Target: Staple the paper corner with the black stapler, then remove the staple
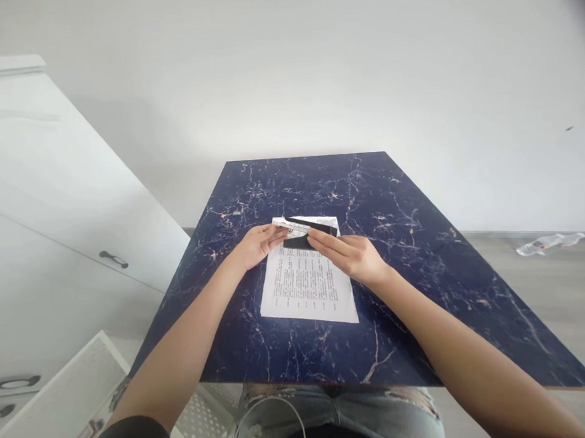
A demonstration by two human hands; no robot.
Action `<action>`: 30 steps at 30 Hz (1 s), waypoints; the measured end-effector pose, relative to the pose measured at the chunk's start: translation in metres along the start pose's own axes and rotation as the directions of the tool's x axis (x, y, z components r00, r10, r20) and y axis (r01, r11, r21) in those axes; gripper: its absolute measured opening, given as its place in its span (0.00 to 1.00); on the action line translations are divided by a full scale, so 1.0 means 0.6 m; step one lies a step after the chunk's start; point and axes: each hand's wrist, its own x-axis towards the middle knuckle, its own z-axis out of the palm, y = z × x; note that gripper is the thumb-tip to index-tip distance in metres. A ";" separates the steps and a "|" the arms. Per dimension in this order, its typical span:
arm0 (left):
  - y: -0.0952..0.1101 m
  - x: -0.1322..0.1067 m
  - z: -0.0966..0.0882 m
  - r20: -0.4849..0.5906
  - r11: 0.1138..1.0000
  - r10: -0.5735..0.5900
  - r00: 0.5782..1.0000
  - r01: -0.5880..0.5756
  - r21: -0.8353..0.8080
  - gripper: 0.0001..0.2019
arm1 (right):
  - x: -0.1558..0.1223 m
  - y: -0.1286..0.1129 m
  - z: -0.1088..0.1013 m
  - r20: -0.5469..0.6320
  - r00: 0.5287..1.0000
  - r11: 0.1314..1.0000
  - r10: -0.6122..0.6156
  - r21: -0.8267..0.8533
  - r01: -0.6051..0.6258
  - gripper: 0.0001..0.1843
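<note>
A printed white paper sheet [307, 288] lies in the middle of a dark blue marbled table [415, 250]. At its far edge sits a black stapler [309, 234], jaws over the paper's top. My left hand [257, 245] rests at the sheet's top left corner, fingers together, touching the stapler's left end. My right hand [352, 255] lies flat over the stapler's right side and the paper, fingers stretched out and pressing down.
White cabinets with dark handles [113, 259] stand to the left. A white slotted crate [65, 408] sits low at the left by my knees. A clear plastic bottle [549, 243] lies on the floor to the right. A white wall is behind the table.
</note>
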 end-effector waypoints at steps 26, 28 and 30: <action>0.048 -0.022 0.017 -0.262 0.911 0.373 0.890 -0.404 -0.077 0.08 | 0.026 0.025 0.043 0.297 0.706 0.191 0.642 0.830 -0.523 0.29; 0.043 -0.024 0.019 -0.198 0.914 0.385 0.901 -0.403 -0.057 0.10 | 0.024 0.025 0.056 0.334 0.705 0.166 0.626 0.826 -0.539 0.29; 0.037 -0.024 0.021 -0.141 0.920 0.382 0.913 -0.390 -0.033 0.13 | 0.022 0.026 0.064 0.349 0.712 0.159 0.610 0.826 -0.541 0.28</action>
